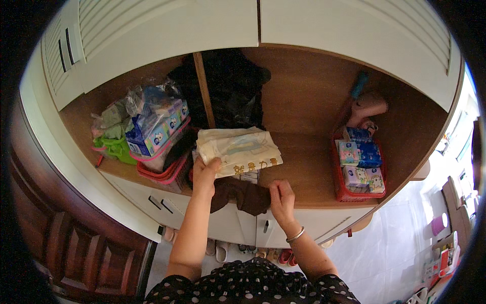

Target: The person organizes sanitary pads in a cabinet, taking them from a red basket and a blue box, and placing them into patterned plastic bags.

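Observation:
My left hand [205,174] grips the near left edge of a folded cream-coloured bag or cloth [246,146] that bears printed writing and a pale blue picture. My right hand [281,197], fingers curled, pinches the right end of a dark brown piece of fabric [248,195]. This fabric hangs over the front edge of the wooden cabinet shelf [303,178], below the cream item. Part of a light printed package [249,176] peeks out between the two. What lies under the folded item is mostly hidden.
On the left, a basket [161,176] holds tissue packs [159,131]; a green plastic bag [115,148] sits beside it. To the right stands a red basket [358,195] of tissue packs. Dark items [235,91] fill the back. Shoes [222,252] line the floor below.

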The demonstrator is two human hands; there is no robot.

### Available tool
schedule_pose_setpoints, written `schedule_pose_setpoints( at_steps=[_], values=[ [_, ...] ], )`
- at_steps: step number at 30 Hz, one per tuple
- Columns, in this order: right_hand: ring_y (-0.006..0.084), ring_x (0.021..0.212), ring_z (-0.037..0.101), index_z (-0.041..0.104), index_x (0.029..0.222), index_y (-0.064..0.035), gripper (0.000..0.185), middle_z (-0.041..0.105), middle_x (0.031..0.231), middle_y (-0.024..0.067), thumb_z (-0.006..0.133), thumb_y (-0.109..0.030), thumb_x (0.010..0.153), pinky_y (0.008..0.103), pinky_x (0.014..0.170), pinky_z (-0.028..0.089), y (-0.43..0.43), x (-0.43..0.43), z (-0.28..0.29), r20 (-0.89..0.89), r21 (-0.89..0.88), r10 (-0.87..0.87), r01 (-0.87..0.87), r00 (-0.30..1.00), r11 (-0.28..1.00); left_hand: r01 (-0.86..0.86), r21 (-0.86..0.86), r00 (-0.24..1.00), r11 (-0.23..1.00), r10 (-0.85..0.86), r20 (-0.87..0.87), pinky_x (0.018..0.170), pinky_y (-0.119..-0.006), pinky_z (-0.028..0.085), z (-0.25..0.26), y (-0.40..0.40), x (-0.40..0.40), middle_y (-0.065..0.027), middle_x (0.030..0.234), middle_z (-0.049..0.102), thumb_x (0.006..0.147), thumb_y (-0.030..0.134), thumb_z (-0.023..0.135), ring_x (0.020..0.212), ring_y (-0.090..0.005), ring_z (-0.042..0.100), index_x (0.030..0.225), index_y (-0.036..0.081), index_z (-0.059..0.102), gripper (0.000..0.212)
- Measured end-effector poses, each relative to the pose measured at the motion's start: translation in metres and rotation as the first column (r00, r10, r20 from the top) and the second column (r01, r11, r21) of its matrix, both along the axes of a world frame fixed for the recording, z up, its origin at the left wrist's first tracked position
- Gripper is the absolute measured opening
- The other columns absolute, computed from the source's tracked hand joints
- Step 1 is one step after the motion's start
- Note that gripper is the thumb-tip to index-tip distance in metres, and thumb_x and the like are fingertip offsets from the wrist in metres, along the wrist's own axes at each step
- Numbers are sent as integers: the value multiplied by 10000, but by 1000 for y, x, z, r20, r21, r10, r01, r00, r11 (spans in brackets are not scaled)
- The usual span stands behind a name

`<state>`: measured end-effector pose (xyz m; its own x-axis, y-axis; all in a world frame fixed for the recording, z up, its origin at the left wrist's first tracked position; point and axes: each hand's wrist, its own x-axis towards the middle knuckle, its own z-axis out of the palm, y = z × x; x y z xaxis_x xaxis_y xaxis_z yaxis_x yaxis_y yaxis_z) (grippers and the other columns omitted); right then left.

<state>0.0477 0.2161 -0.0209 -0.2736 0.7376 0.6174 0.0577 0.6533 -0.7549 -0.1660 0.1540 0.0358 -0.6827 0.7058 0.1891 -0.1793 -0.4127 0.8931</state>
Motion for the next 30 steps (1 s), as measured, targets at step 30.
schedule_pose_setpoints(
  at_steps=[30],
  values=[
    [312, 969, 516, 577, 886, -56, 167, 597, 1032, 132, 596, -52, 721, 409, 858, 386, 81, -44, 108, 178, 467, -116, 21, 977, 884, -556, 112, 569, 823, 476, -671, 647, -275, 435, 35, -34, -3, -54, 823, 535, 767, 71, 656, 696, -145, 507, 871, 6, 602, 134]
  ],
)
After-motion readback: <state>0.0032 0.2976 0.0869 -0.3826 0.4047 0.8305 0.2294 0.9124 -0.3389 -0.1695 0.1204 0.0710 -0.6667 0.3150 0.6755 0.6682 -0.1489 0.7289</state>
